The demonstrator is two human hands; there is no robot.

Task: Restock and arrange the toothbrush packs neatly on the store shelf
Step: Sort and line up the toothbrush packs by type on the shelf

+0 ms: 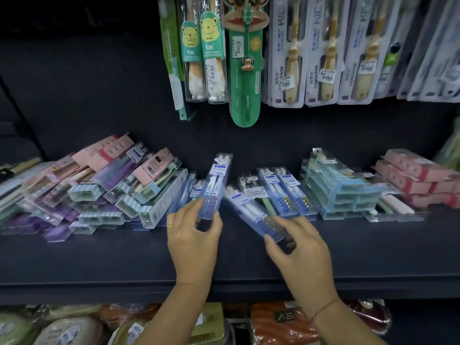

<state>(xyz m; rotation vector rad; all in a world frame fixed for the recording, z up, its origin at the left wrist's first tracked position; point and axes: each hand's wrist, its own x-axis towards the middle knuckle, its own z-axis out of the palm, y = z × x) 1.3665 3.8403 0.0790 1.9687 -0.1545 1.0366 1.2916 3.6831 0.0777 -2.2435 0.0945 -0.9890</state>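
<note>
Restocking: my left hand (193, 232) pinches a blue pack (216, 183) by its near end, tilted up off the dark shelf (99, 257); the fingers of my right hand (298, 247) pinch a second pack (251, 212), slanted low, between the purple pile (74, 202) and the teal stack (341, 192)

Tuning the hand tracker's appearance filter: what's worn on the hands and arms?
No gloves, no sleeves in view. The left hand wears a gold ring. The right hand wears a thin ring, and a thin reddish cord bracelet circles its wrist.
</note>
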